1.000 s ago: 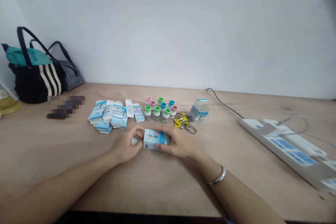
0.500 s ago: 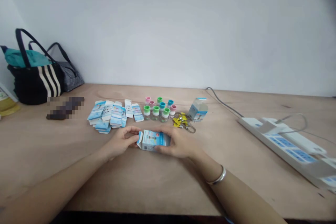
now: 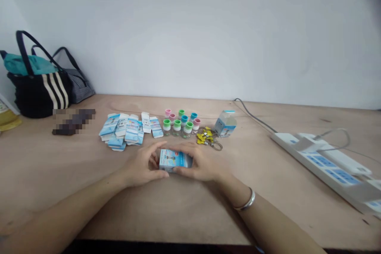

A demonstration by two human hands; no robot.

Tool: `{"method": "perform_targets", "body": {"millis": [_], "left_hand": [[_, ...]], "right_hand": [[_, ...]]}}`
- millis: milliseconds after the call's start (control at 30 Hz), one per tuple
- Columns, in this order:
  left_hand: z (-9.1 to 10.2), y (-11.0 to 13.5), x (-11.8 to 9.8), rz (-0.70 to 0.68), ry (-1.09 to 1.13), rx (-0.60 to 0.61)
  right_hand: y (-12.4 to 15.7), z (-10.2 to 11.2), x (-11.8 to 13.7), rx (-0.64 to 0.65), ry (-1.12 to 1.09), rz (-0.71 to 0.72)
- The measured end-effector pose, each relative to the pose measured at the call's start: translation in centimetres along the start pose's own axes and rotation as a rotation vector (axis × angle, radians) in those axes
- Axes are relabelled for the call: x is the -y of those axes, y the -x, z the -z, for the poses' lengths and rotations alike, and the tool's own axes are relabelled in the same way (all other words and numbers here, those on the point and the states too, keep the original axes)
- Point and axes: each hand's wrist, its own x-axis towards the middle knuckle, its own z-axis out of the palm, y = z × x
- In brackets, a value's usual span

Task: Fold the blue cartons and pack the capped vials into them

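A small blue-and-white cardboard box [image 3: 171, 159] lies on its side between my hands, just above or on the table. My right hand [image 3: 202, 162] grips its right end, thumb along the near side and fingers over the far side. Around the left end is my left hand [image 3: 145, 166], thumb at the near edge and index finger at the far edge, its other fingers curled against that end. The left end flap now looks closed. Beyond lie several flattened boxes [image 3: 131, 129], several small jars [image 3: 177, 126] with coloured rims, and yellow tags with rings [image 3: 206, 135].
One upright box [image 3: 225, 124] stands at the right of the jars. A white power strip [image 3: 324, 168] with plugs and a grey cable [image 3: 256, 115] lies on the right. At the back left are a black bag [image 3: 38, 91] and a dark blurred object [image 3: 74, 122].
The box's left end flap, open and pinched by my left hand before, is folded in. My left hand has moved right and spread around that end. The right hand keeps its hold.
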Motion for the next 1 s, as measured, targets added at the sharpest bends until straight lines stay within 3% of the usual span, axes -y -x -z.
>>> {"method": "perform_targets", "body": {"millis": [100, 200, 300, 400, 467, 633, 767, 867, 1000], "left_hand": [[0.2, -0.2, 0.3, -0.020, -0.056, -0.044], [0.2, -0.5, 0.8, -0.010, 0.071, -0.073], [0.2, -0.8, 1.2, -0.036, 0.130, -0.040], [0.5, -0.9, 1.3, -0.097, -0.093, -0.053], [0.7, -1.0, 1.4, -0.141, -0.332, -0.056], [0.8, -0.6, 2.0, -0.172, -0.612, 0.050], [0.6, -0.3, 2.6, -0.111, -0.630, 0.143], [0.6, -0.2, 2.6, -0.090, -0.613, 0.142], [0.6, -0.2, 2.6, -0.096, -0.598, 0.140]], "right_hand": [[0.3, -0.3, -1.1, -0.143, -0.004, -0.089], [0.5, -0.4, -2.2, -0.294, -0.090, -0.192], [0.3, -0.7, -2.4, -0.306, -0.219, -0.246], [-0.1, -1.0, -1.9, -0.209, -0.265, -0.239], [-0.2, -0.5, -1.5, -0.213, -0.198, -0.232], [0.8, 4.1, -1.0, -0.272, 0.129, -0.277], [2.5, 8.6, -1.8, -0.434, 0.434, -0.546], [3.5, 10.2, -3.3, -0.587, 0.741, -0.843], [4.2, 10.5, -5.7, -0.411, 0.816, -1.094]]}}
